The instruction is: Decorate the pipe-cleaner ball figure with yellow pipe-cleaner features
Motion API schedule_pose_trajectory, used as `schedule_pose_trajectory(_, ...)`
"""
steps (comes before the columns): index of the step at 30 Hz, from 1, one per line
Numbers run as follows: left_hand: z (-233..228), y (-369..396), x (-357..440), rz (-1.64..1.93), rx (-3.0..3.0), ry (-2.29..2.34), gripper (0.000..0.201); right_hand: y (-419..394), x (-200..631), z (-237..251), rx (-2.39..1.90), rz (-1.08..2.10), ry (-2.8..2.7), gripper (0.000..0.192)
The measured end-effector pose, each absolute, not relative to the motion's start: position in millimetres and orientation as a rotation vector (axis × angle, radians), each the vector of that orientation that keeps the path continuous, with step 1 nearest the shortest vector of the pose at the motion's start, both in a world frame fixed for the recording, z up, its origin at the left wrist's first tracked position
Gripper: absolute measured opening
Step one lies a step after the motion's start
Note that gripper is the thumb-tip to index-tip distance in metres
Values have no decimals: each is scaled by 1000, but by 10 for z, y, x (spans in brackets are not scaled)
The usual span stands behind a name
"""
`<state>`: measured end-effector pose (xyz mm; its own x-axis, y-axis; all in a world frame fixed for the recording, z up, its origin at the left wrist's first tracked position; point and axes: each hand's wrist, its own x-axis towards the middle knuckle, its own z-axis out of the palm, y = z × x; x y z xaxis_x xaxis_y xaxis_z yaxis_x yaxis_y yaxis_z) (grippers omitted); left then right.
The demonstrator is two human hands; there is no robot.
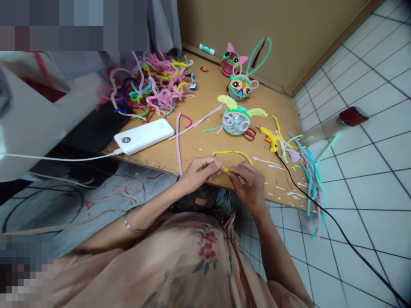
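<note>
Both hands meet over the table's front edge, pinching a short yellow pipe cleaner between their fingertips. My left hand comes in from the left, thumb and fingers closed at the piece's left end. On the other side my right hand grips its right end. Just beyond the fingers lie a bent yellow pipe cleaner and a curved yellow strip. Farther back sits a clear ball wrapped in blue and green pipe cleaners, with two pink spirals and pale yellow ear-like pieces.
A yellow glue gun trails a black cord off the right. Red-handled scissors lie partly under the ball. Two decorated balls stand behind. A white power bank and a heap of pipe cleaners are at left; more pipe cleaners overhang the right edge.
</note>
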<state>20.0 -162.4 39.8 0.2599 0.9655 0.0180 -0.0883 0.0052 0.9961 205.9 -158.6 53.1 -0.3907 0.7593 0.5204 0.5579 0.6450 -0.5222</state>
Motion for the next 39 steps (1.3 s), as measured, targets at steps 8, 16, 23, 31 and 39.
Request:
schedule_pose_trajectory(8,455,-1560,163,997,1585,1050,27,-1546,2052,586,-996,406,-2173,15)
schedule_pose_trajectory(16,473,-1555,179,974,1597,1040,19,-1502,2057,624,-1040,510,-2154,12)
schedule_pose_trajectory(23,313,-1584,325,1175,1039,997,33,-1593,1906,592,-1110,424,-2037,13)
schedule_pose_trajectory(31,341,-1661,465,1211,652,900,31,-1645,1821,476,-1077,248,-2010,6)
schedule_pose_trajectory(39,307,-1677,361,1142,907,945,33,-1543,1995,584,-1029,483,-2076,13)
